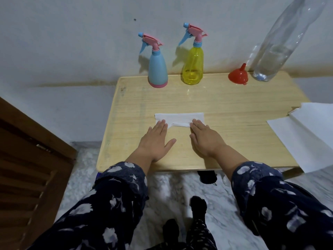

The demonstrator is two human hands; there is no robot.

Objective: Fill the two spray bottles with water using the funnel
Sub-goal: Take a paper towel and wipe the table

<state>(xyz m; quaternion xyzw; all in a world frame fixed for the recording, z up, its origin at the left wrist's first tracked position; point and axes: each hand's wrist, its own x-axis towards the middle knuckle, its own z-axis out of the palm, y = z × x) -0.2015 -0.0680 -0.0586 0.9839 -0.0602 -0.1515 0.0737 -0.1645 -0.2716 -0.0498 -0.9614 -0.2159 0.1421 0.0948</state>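
- Pale wooden table (225, 105) stands against a whitish wall (72, 33), over a marbled white floor (171, 192); a brown slatted wooden panel (27, 168) fills the left edge.
- Nearest the camera, two forearms in dark blue sleeves (119, 179) with a pale floral print reach forward over the table's near edge.
- Left hand (155, 139) lies palm down on the tabletop, fingers straight and held close together, thumb spread out to the side; it grips nothing.
- Right hand (205, 138) lies flat in the same way, fingers together, and also holds nothing.
- Fingertips of both hands rest on the near edge of a folded white paper towel (180, 118), which lies flat at the middle of the table, the left hand at its left end and the right hand at its right end.
- White sheets of paper (306, 134) lie over the table's right edge, well apart from the hands.
- At the far edge by the wall stands a light blue spray bottle (157, 69) with a pink base and a pink and blue trigger head screwed on.
- Just to its right stands a clear yellow spray bottle (193, 67) with the same kind of head on.
- Farther right, a red funnel (238, 75) sits wide mouth down with its spout pointing up.
- Just beside the funnel, at the far right corner, stands a tall clear plastic bottle (277, 51) partly filled with water.
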